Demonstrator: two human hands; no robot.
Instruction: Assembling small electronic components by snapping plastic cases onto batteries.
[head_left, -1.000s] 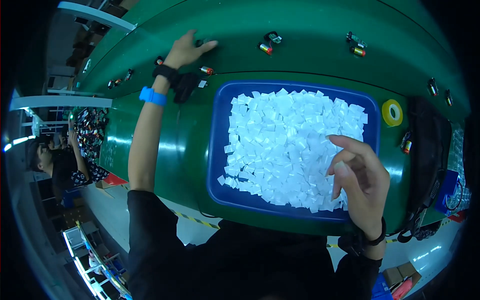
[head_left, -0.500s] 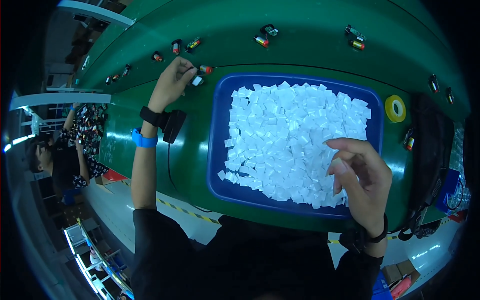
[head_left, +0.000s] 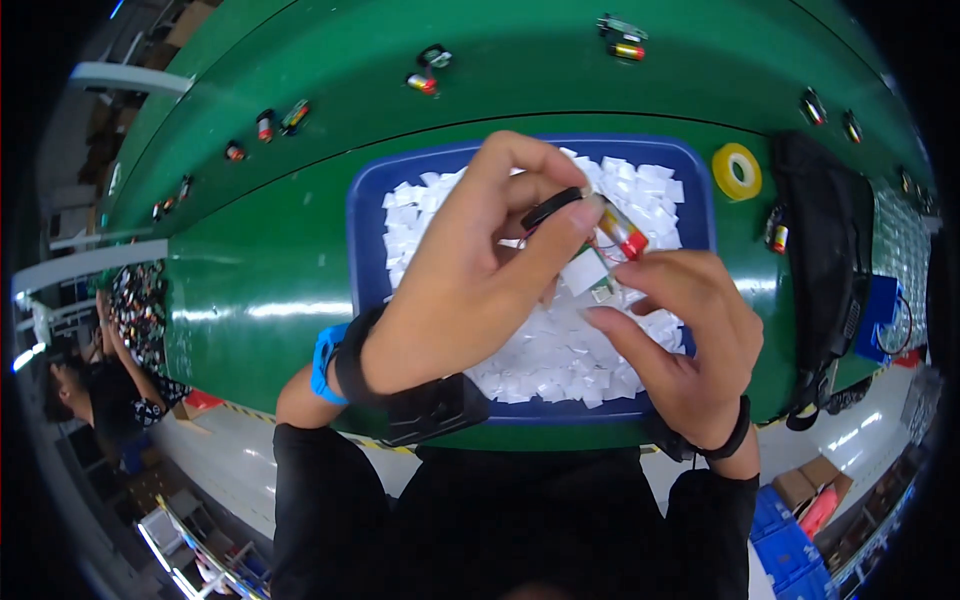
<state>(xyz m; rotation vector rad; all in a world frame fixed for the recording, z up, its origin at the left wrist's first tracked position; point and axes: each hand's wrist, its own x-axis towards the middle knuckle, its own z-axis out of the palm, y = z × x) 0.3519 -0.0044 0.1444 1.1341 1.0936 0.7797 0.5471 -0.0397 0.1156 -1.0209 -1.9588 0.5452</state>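
Note:
Over the blue tray (head_left: 362,225) of small white square pieces (head_left: 560,350), my left hand (head_left: 490,240) pinches a battery-and-circuit-board assembly. Its cylindrical battery (head_left: 624,232), silver and yellow with a red end, points toward my right hand. A black round part (head_left: 552,207) sticks out by my left fingers. On the green circuit board (head_left: 585,268) a white square covers much of the face, and a small metal connector shows at the corner. My right hand (head_left: 695,335) is close beside the board, thumb and forefinger apart around that corner. Whether its fingertips touch the assembly I cannot tell.
Yellow tape (head_left: 737,171) lies right of the tray, near another battery assembly (head_left: 776,228) and a black bag (head_left: 815,260). Several more assemblies line the green table's far side. At far left a person (head_left: 110,370) sits by a heap of parts (head_left: 140,310).
My left hand has picked up the assembly from the table's far left and carried it right, over the tray. My right hand has come up beside it. The whole view has shifted.

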